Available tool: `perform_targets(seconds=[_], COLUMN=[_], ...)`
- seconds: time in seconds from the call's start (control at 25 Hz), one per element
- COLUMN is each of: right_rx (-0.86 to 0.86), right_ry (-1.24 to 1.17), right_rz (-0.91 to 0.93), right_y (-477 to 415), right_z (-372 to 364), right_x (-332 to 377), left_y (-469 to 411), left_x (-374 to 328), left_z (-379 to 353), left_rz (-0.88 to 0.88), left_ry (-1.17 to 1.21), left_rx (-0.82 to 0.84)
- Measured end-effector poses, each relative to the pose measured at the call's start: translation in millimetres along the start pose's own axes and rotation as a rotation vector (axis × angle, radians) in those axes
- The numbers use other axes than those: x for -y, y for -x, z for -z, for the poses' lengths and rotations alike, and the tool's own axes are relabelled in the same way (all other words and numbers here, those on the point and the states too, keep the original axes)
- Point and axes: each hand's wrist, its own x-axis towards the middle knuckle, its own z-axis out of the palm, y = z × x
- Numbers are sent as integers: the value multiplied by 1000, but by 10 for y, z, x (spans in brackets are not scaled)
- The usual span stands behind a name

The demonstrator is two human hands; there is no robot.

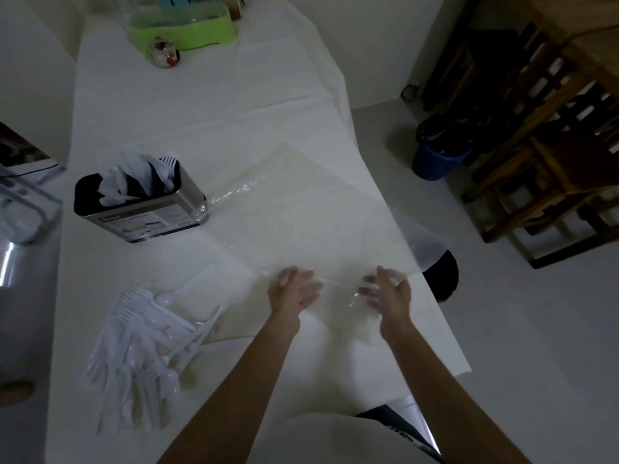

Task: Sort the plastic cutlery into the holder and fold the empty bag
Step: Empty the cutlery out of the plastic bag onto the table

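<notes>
A large clear plastic bag (311,209) lies spread flat across the middle of the white table (201,105), its right corner hanging past the table edge. My left hand (294,291) and my right hand (388,289) are at the bag's near edge, fingers loosely curved on the thin film; whether they pinch it is unclear. A black and steel cutlery holder (140,202) stands to the left, with several white pieces in it. A pile of white plastic cutlery (144,349) lies on the table at the near left.
A green dish rack (182,26) and a small glass jar (164,51) stand at the table's far end. A blue bin (438,159) and wooden furniture (552,128) are on the floor to the right. A white appliance (23,209) sits at the left.
</notes>
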Motion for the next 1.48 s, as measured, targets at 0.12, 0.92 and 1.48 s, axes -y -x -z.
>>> perform_targets(seconds=[0.12,0.92,1.48], right_rx=[-41,-46,-101], right_ry=[-72,-128,822], right_rz=[-36,109,648], right_y=[-67,-1305,-1413], right_z=[74,-782,-427], right_x=[17,671,382], left_y=[-86,-1122,-1002], left_x=[-57,-1114,-801], left_z=[-28,-137,-18], left_rz=[-149,-356,-648], left_ry=[-28,-322,-1249], left_rx=[-193,-404,-616])
